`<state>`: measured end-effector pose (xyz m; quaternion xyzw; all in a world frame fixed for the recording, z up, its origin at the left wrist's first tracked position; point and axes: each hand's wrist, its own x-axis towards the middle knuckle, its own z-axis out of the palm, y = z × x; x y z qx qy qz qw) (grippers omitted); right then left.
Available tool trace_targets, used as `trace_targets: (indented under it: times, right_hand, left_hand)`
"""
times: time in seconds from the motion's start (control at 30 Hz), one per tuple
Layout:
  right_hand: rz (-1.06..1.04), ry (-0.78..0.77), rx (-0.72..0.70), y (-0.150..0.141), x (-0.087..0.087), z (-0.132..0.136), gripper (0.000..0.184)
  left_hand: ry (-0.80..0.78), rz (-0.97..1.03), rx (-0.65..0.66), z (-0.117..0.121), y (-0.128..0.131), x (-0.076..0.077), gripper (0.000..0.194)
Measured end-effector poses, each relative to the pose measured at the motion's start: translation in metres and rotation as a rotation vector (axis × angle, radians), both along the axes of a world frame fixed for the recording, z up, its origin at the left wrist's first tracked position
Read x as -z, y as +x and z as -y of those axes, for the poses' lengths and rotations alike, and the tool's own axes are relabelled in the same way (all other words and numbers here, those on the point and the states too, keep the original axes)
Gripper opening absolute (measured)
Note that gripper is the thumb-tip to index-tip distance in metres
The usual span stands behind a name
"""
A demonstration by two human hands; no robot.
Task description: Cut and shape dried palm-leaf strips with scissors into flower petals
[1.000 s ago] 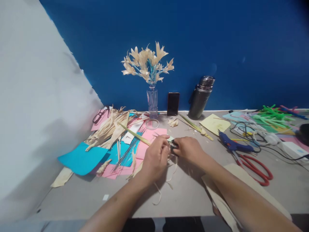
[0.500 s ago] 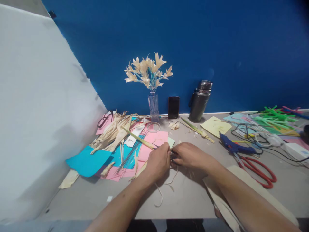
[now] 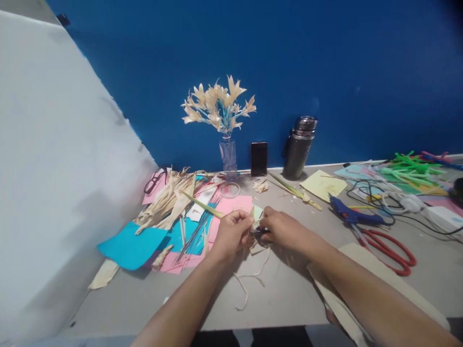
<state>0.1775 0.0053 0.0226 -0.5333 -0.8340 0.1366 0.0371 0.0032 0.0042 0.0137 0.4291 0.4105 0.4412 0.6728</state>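
My left hand (image 3: 233, 233) is closed in a pinch on a small pale piece of dried husk (image 3: 252, 212), whose tip sticks up past the fingertips. Close beside it, my right hand (image 3: 284, 230) has its fingers curled round a small dark tool (image 3: 258, 233); the fingers cover most of it, so its kind is unclear. Below the hands are pale husk scraps (image 3: 257, 248) and a thin curled strip (image 3: 246, 289) on the table. A long greenish husk leaf (image 3: 202, 205) runs from the left pile toward my left hand.
Dried husks (image 3: 170, 197), blue paper (image 3: 133, 243) and thin wires (image 3: 198, 233) lie left. Behind stand a bottle of husk flowers (image 3: 228, 159), a phone (image 3: 259, 159) and a flask (image 3: 299, 149). To the right are a glue gun (image 3: 356, 217), red-handled scissors (image 3: 392, 250) and cables (image 3: 365, 190).
My left hand has turned and its fingers have opened out a little, so the pinched husk piece now shows. The hands are slightly farther apart. The view has shifted slightly.
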Motion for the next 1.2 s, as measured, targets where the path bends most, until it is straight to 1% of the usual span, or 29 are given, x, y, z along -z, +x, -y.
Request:
trace_targets:
  times: [0.1,0.2,0.23,0.27,0.37,0.4,0.43,0.5,0.6,0.73,0.8,0.87,0.97,1.03,1.13,1.2]
  right_hand:
    - [-0.055,-0.064,-0.043,0.002,0.003,0.000,0.005]
    - [-0.200,-0.171,-0.068,0.008,0.001,-0.003,0.006]
    - [-0.292,-0.197,-0.054,0.010,0.000,-0.004,0.003]
    - [-0.414,-0.225,-0.032,0.011,-0.001,-0.005,0.005]
    - [-0.889,-0.319,0.069,0.008,-0.003,-0.006,0.036]
    - [-1.027,-0.340,0.099,0.005,-0.003,-0.006,0.042]
    - [-1.135,-0.355,0.126,0.003,-0.002,-0.005,0.044]
    - [-1.270,-0.373,0.171,-0.002,-0.001,-0.004,0.039]
    - [-1.369,-0.431,0.180,-0.006,-0.002,-0.001,0.033]
    - [-1.469,-0.529,0.135,-0.005,-0.003,0.002,0.031]
    - [-1.506,-0.594,0.126,-0.004,-0.002,0.002,0.032]
    - [-1.536,-0.680,0.109,-0.004,0.001,0.001,0.034]
    - [-1.588,-0.771,0.105,-0.004,0.005,-0.002,0.039]
    - [-1.601,-0.770,0.127,-0.005,0.006,-0.002,0.043]
    - [-1.519,-0.664,0.189,-0.009,0.006,0.001,0.039]
    - [-1.468,-0.605,0.230,-0.013,0.006,0.003,0.037]
  left_hand:
    - [-0.064,0.095,0.022,-0.004,-0.002,0.007,0.033]
    - [-0.083,0.131,0.027,-0.005,-0.003,0.007,0.029]
    - [-0.084,0.118,0.018,-0.004,-0.002,0.005,0.028]
    - [-0.082,0.094,0.004,-0.004,-0.002,0.003,0.026]
    - [-0.031,-0.039,-0.020,0.000,-0.001,-0.006,0.023]
    - [0.004,-0.096,-0.016,0.001,-0.001,-0.009,0.022]
    - [0.047,-0.151,-0.009,0.002,-0.001,-0.011,0.021]
    - [0.129,-0.234,0.013,0.003,-0.002,-0.015,0.019]
    - [0.174,-0.236,0.085,0.002,-0.005,-0.021,0.018]
    - [0.160,-0.123,0.255,-0.001,-0.012,-0.024,0.024]
    - [0.143,-0.060,0.294,-0.003,-0.014,-0.020,0.027]
    - [0.097,0.017,0.312,-0.005,-0.014,-0.013,0.028]
    - [0.018,0.122,0.312,-0.007,-0.014,-0.002,0.028]
    - [-0.014,0.149,0.280,-0.008,-0.014,0.003,0.026]
    - [-0.021,0.095,0.233,-0.009,-0.016,0.006,0.024]
    - [-0.008,0.044,0.223,-0.009,-0.017,0.005,0.024]
